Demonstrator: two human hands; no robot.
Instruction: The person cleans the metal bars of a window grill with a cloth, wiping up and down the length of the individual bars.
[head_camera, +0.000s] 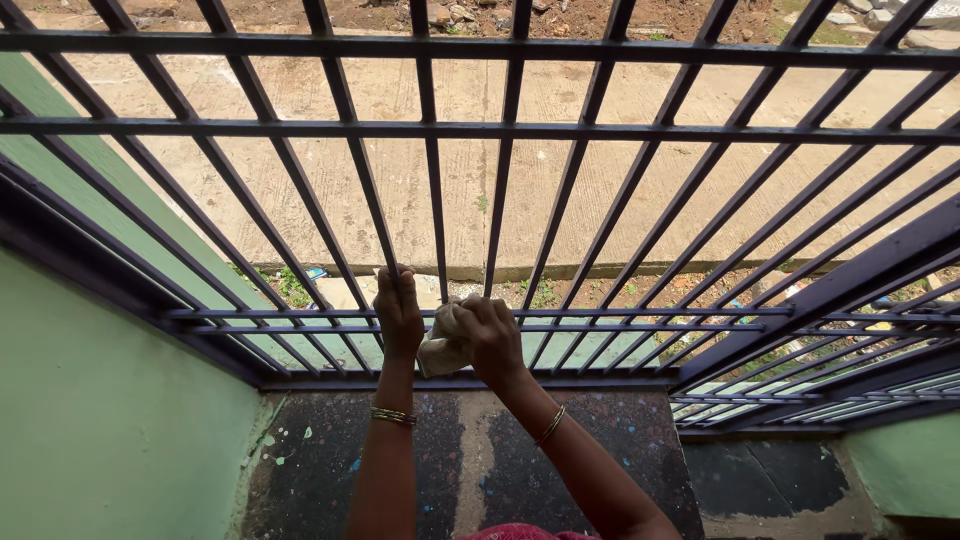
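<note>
Gripping one upright bar (392, 275) of the dark window grille (480, 130) with my left hand (398, 315), I have my fingers clenched round it just left of the frame's centre, close above the pair of low crossbars (620, 320). My right hand (492, 335) is closed on a crumpled pale cloth (440, 345), which sits bunched between my two hands and touches the lower rails. The cloth lies immediately right of my left hand, so my right hand is the nearer one (it already has it). The bars run long from the bottom of the frame up toward the top, fanning outward. Below my wrists, each with thin bangles (392, 415), is the dark speckled sill (620, 440); a green wall (100, 420) fills the lower left.
</note>
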